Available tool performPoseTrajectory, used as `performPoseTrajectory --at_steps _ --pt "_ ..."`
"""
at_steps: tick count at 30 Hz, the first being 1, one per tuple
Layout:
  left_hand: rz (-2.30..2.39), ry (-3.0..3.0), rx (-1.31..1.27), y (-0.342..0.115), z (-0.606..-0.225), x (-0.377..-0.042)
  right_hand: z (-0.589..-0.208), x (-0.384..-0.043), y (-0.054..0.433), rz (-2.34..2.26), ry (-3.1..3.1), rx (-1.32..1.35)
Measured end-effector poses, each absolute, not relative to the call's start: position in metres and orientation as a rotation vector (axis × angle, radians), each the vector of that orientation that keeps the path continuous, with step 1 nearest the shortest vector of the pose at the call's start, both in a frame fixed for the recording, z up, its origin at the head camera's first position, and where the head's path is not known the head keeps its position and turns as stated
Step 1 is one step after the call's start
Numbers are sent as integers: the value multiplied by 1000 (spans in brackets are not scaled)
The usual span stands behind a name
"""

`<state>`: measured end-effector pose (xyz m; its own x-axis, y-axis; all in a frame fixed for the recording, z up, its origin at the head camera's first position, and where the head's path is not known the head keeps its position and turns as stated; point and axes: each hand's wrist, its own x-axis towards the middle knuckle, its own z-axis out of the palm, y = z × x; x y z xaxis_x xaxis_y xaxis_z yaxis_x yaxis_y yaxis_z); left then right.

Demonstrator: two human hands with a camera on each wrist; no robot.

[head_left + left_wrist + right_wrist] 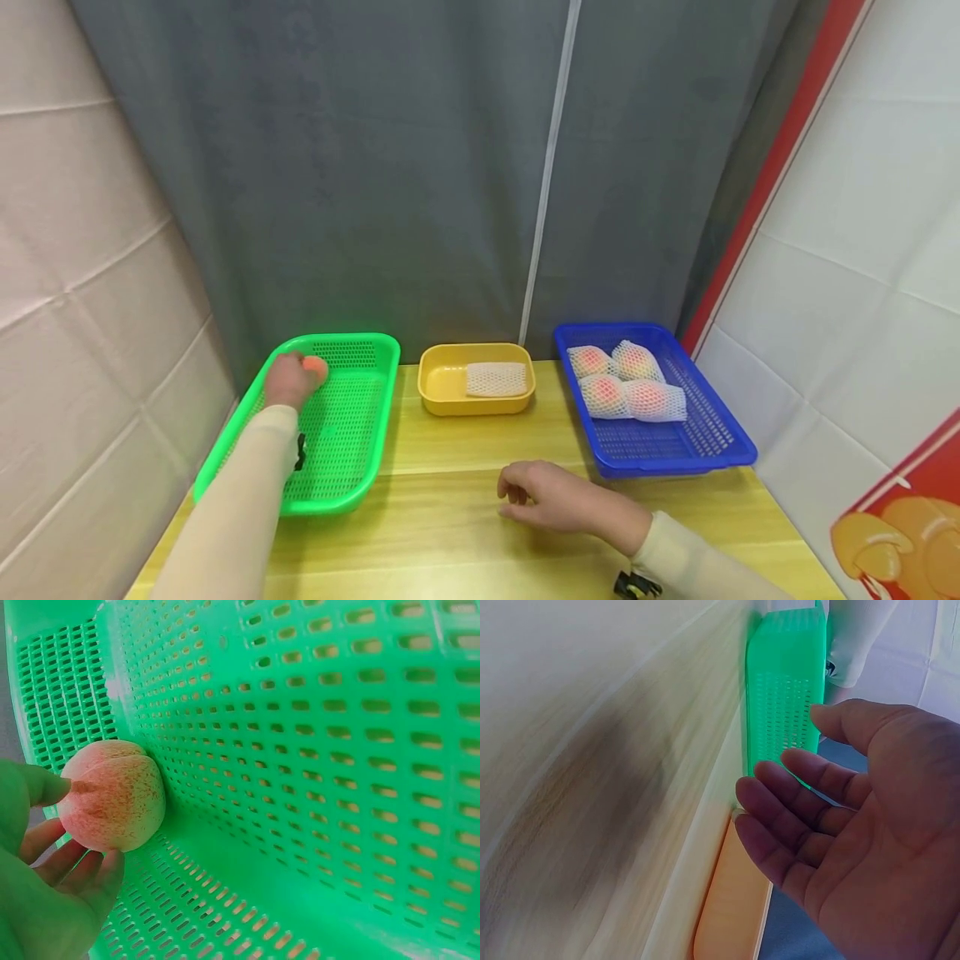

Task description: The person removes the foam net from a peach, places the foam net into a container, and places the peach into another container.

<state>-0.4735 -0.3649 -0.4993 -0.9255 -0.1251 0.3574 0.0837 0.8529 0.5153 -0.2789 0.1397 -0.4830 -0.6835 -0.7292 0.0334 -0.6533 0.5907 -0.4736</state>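
At the far left side of the green basket [348,421], my left hand [288,382] holds a peach [316,367]. In the left wrist view the thumb sits on one side of the pinkish peach [116,799] and the fingertips [112,862] on the other; the peach lies against the basket's perforated wall. My right hand [551,498] hovers over the table's front middle, its fingers loosely curled around nothing. The right wrist view shows the palm of that hand [885,825] bare.
Between the baskets stands a small yellow tray [442,381] with white foam net sleeves [497,379] in it. To the right, a blue basket [637,448] holds several net-wrapped peaches [603,395]. A grey curtain [360,167] hangs behind the wooden table [420,533]; white panels flank both sides.
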Motion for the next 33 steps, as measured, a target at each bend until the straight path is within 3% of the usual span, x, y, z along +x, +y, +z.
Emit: performPoseTrajectory --at_steps 9,16,26,33 --pt "-834 -2706 31 -364 -482 -466 -484 -286 142 -740 2648 -1179" --pt "-989 -2680 -10 -342 -453 -438 -486 -291 142 -756 2637 -1180" --pt "-1008 -2636 -301 -272 -412 -383 -485 -292 141 -781 2656 -1160" --pt "-1148 -2563 -457 -219 -414 -352 -480 -295 141 -786 2675 -1154"
